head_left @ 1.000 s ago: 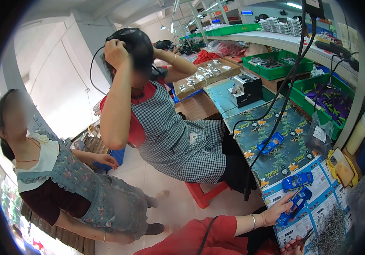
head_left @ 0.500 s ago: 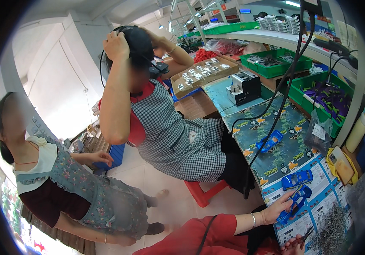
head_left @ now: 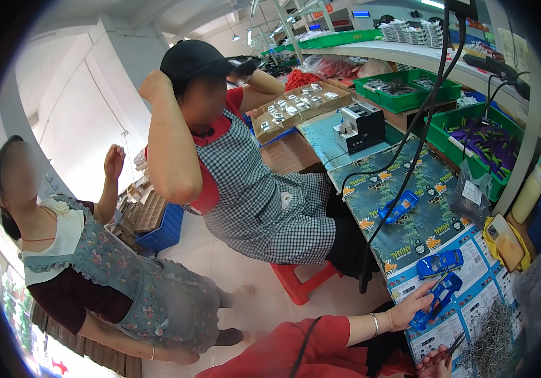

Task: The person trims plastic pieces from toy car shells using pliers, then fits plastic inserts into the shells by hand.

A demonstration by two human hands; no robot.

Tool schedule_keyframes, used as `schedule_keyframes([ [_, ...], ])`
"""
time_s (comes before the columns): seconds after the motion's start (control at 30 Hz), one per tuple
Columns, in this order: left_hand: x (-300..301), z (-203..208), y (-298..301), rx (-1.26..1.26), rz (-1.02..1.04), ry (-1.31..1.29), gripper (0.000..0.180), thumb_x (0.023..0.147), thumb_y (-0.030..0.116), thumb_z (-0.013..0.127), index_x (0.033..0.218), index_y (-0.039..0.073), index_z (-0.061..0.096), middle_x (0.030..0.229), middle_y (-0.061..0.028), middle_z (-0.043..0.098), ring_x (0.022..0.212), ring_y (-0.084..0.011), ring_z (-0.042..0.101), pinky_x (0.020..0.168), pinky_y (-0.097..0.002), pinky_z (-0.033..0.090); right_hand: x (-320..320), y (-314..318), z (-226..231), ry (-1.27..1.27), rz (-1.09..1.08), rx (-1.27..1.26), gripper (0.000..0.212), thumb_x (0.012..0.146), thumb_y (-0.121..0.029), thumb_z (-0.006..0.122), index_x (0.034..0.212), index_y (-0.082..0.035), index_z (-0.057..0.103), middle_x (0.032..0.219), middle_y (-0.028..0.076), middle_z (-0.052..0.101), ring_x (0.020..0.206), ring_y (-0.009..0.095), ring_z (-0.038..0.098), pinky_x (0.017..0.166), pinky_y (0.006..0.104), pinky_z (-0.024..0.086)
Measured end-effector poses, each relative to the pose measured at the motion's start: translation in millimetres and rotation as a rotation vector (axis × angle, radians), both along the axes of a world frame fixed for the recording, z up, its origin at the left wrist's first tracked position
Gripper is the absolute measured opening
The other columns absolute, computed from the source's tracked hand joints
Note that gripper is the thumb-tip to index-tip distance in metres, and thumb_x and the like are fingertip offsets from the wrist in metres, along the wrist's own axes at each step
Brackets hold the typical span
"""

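Note:
My left hand [head_left: 411, 309], with a bracelet at its wrist, grips a blue toy car shell [head_left: 445, 290] over the table at the lower right. Part of another blue piece [head_left: 419, 321] shows under its fingers. Against the held shell's far side lies a second blue toy car [head_left: 440, 263]. Farther back on the patterned mat is a third blue toy car [head_left: 400, 207]. My right hand [head_left: 434, 364], at the bottom edge, is closed round what look like dark tweezers [head_left: 456, 343], tips toward a heap of thin metal pins or screws [head_left: 492, 343].
A co-worker in a checked apron [head_left: 264, 214] sits on a red stool [head_left: 302, 283]; another in a floral apron [head_left: 132, 296] stands left. Black cables [head_left: 418, 142] hang over the table. A black-and-silver device [head_left: 360, 128], green bins [head_left: 472, 142] and a phone [head_left: 508, 242] line the back.
The seated co-worker's head has turned and now shows a black cap, with the hands shifted on it. The standing co-worker has raised one hand. My own hands have hardly moved.

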State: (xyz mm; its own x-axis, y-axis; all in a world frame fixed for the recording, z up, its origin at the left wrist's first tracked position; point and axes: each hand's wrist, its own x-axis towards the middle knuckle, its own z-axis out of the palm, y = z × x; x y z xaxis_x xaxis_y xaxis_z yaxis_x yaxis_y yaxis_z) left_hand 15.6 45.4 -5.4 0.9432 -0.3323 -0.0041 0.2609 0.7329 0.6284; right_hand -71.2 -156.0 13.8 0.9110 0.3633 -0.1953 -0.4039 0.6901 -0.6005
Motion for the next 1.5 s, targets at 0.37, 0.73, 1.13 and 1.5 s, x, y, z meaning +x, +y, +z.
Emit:
schedule_keyframes([
  [0.37,1.3,-9.0,-1.4,0.008,-0.014,-0.046,0.059,0.092,0.031,0.047,0.14,0.016,0.017,0.108,-0.003,0.044,0.094,-0.0112,0.045,0.08,-0.0329,0.047,4.1,-8.1,-16.6,0.022,0.008,0.002,0.04,0.085,-0.017,0.057,0.121,-0.003,0.045,0.099,0.008,0.052,0.089,0.022,0.049,0.079,0.0369,0.041],
  [0.73,3.7,-18.2,-6.5,0.0,-0.007,-0.092,0.056,0.093,0.03,0.045,0.14,0.016,0.018,0.11,-0.002,0.044,0.095,-0.0112,0.046,0.078,-0.0304,0.047,6.7,-14.1,-26.6,-0.024,0.038,0.065,0.039,0.086,-0.017,0.056,0.121,-0.004,0.044,0.101,0.009,0.053,0.091,0.023,0.05,0.078,0.0375,0.042],
  [1.13,3.5,-17.9,-11.6,0.024,0.018,-0.058,0.058,0.094,0.027,0.043,0.141,0.015,0.013,0.113,-0.0045,0.044,0.091,-0.0114,0.046,0.08,-0.0334,0.048,10.1,-18.4,-25.9,-0.053,0.03,0.022,0.04,0.087,-0.017,0.056,0.121,-0.001,0.043,0.103,0.009,0.052,0.091,0.023,0.05,0.079,0.0376,0.042],
  [1.5,3.6,-15.7,-18.7,0.041,0.029,-0.066,0.059,0.093,0.03,0.045,0.141,0.016,0.014,0.115,-0.0048,0.042,0.096,-0.0128,0.046,0.081,-0.0324,0.047,15.7,-28.4,-39.9,-0.024,0.045,0.046,0.045,0.085,-0.019,0.058,0.122,-0.002,0.042,0.102,0.01,0.054,0.091,0.023,0.051,0.078,0.0366,0.042],
])
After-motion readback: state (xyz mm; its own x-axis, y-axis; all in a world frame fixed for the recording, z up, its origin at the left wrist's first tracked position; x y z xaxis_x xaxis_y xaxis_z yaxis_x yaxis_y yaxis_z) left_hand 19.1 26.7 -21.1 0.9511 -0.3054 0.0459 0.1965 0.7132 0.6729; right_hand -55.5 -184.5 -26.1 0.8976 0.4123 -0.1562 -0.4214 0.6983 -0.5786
